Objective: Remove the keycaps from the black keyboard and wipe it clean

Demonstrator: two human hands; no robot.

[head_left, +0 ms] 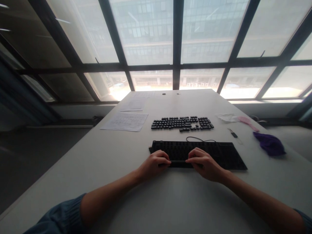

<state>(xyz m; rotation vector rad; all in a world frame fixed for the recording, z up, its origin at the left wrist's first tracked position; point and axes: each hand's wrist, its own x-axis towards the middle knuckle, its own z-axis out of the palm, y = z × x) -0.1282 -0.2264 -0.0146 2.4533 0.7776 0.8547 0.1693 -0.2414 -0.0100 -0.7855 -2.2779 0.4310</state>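
A black keyboard base (pixel 229 156) lies on the white table, most of its keycaps off. Over its front edge my left hand (pixel 157 162) and my right hand (pixel 203 162) pinch the two ends of a long black key (pixel 178 162), which looks like a space bar. Whether the key touches the base cannot be made out. Behind the base, the loose black keycaps (pixel 172 123) are laid out in rows in a keyboard pattern. A thin black cable (pixel 195 138) curves along the back edge of the base.
Printed sheets (pixel 125 122) lie at the left of the table (pixel 122 156). To the right are a white tissue (pixel 226 117), a pink brush-like item (pixel 247 122), a small tool with a dark handle (pixel 234 134) and a purple cloth (pixel 269 144). Windows stand beyond.
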